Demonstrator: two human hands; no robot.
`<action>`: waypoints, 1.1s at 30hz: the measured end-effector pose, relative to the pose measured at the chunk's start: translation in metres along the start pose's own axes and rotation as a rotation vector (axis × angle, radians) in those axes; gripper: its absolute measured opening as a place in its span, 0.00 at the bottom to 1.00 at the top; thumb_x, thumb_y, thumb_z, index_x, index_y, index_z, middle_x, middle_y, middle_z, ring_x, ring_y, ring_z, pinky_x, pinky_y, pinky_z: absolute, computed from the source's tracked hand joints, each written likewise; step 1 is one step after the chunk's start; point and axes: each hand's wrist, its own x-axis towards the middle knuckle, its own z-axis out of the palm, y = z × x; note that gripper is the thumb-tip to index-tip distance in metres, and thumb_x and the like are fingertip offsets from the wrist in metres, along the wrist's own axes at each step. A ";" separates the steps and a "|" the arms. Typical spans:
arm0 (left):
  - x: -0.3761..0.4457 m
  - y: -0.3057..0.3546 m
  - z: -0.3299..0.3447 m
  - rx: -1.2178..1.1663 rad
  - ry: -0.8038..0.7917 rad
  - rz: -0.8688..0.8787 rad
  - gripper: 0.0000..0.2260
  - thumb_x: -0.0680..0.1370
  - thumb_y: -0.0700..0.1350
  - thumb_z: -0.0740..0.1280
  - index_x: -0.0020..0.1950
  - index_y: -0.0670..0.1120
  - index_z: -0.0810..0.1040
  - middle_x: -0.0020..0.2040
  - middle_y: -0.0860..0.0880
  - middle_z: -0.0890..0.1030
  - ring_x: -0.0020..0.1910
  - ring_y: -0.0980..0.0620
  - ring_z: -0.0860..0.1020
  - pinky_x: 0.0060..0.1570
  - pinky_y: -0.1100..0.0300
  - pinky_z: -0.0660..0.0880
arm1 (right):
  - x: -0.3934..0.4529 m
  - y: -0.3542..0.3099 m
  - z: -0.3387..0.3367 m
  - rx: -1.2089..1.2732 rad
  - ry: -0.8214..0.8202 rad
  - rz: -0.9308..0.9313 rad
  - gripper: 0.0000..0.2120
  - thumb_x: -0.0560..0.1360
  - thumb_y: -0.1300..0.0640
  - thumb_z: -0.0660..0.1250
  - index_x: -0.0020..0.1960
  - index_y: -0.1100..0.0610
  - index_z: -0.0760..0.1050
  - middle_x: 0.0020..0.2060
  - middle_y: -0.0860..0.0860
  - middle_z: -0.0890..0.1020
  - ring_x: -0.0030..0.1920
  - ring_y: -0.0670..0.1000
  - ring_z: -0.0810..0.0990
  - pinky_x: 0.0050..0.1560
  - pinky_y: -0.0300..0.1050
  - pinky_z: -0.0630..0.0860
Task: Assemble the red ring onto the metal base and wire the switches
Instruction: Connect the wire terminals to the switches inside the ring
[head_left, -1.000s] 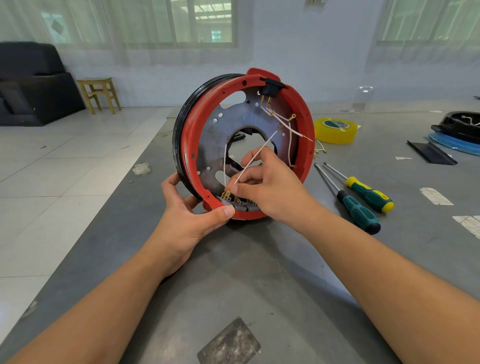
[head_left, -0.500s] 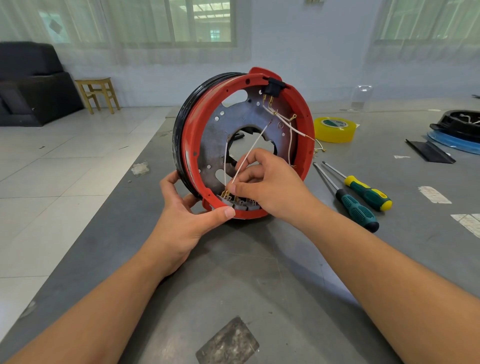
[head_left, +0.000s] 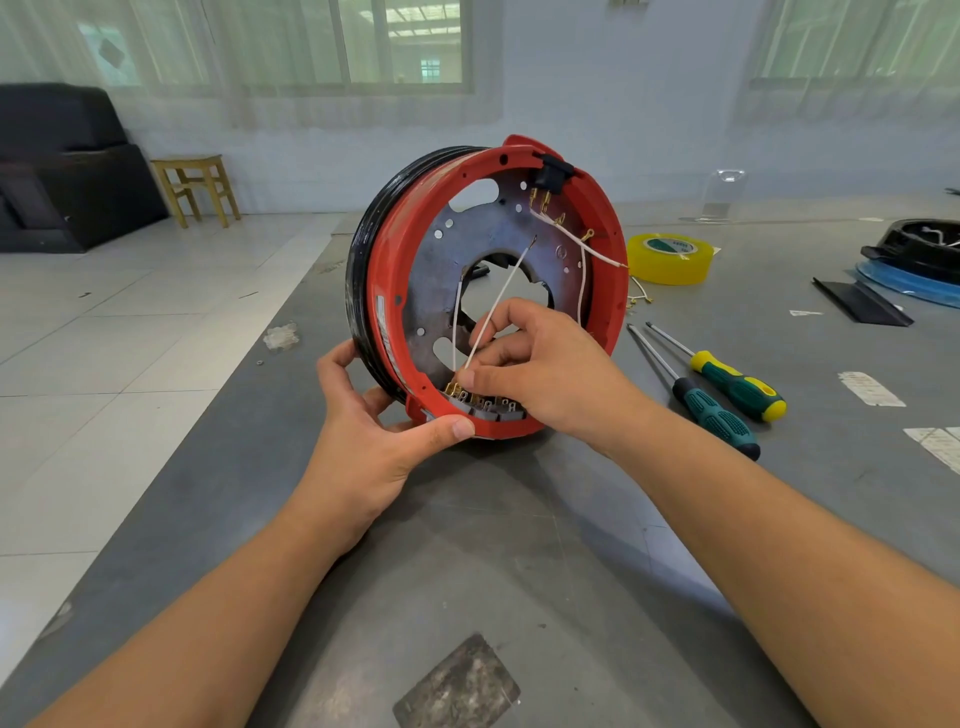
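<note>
The red ring stood on edge on the grey surface. The left hand gripped its near rim; the right hand pinched a white wire at the switches.

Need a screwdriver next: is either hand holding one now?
No, both screwdrivers lie on the table right of the red ring.

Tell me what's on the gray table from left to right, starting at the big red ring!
red ring → yellow tape roll → two green-handled screwdrivers → flat black strip → black part on a blue disc at the right edge.
</note>
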 end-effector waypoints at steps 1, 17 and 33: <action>-0.001 0.000 0.000 -0.002 0.001 0.000 0.46 0.56 0.52 0.87 0.64 0.69 0.63 0.56 0.53 0.87 0.56 0.45 0.87 0.58 0.44 0.84 | 0.000 0.000 0.000 -0.009 -0.002 -0.004 0.13 0.72 0.58 0.79 0.49 0.54 0.76 0.37 0.46 0.87 0.42 0.46 0.86 0.53 0.52 0.81; 0.008 -0.001 0.000 -0.203 0.132 -0.079 0.46 0.58 0.47 0.88 0.66 0.61 0.64 0.56 0.45 0.87 0.58 0.42 0.86 0.52 0.42 0.85 | 0.004 0.016 0.013 -0.114 0.354 -0.173 0.11 0.75 0.57 0.74 0.55 0.50 0.78 0.38 0.43 0.83 0.42 0.41 0.81 0.42 0.29 0.72; 0.016 0.005 -0.009 -0.537 0.184 -0.198 0.40 0.67 0.40 0.84 0.69 0.58 0.63 0.58 0.46 0.88 0.56 0.38 0.86 0.47 0.50 0.85 | 0.007 0.050 -0.001 0.797 0.139 0.300 0.19 0.79 0.50 0.71 0.65 0.61 0.76 0.58 0.62 0.84 0.52 0.59 0.87 0.51 0.47 0.84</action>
